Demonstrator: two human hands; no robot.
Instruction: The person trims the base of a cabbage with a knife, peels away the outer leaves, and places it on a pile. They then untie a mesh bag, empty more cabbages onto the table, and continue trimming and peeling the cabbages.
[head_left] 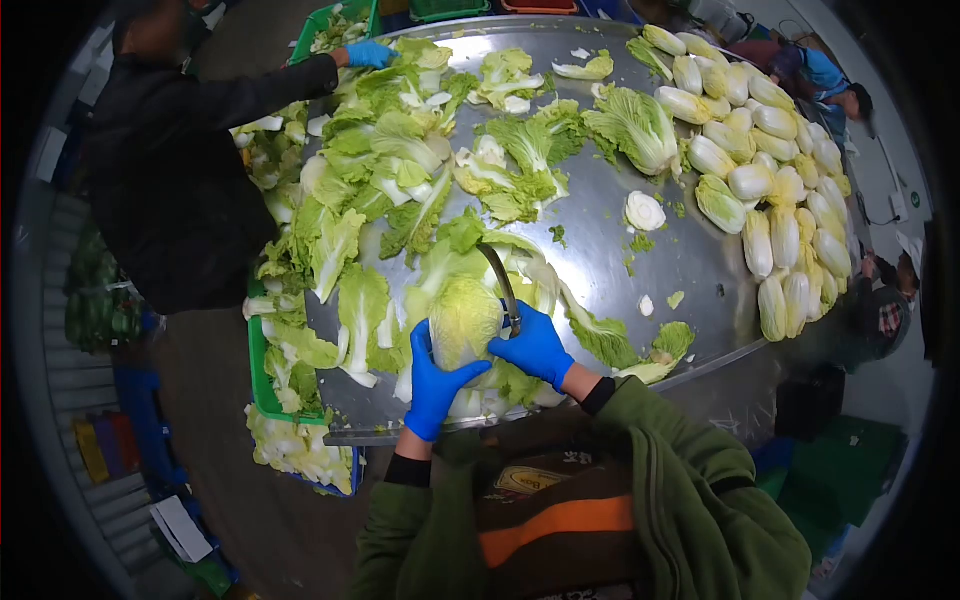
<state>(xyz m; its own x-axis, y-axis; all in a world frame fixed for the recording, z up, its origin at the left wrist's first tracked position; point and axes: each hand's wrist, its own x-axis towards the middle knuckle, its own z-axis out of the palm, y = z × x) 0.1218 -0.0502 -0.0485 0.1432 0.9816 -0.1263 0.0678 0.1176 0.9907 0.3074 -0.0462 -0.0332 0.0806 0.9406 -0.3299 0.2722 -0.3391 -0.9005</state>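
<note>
A napa cabbage, pale green and rounded on top, is between my two blue-gloved hands near the front edge of the metal table. My left hand wraps its left side, thumb across the front. In my right hand is a knife with a curved, dark blade pointing away from me; the thumb of that hand touches the cabbage. Loose outer leaves lie around and under it. Farther off, a whole green cabbage rests on its side, with a cut white stem end nearby.
Trimmed napa cabbages are piled along the table's right side. Leaves heap over the left edge into a green crate. A co-worker's blue-gloved hand reaches into leaves at the far left. Other people stand beyond the right side.
</note>
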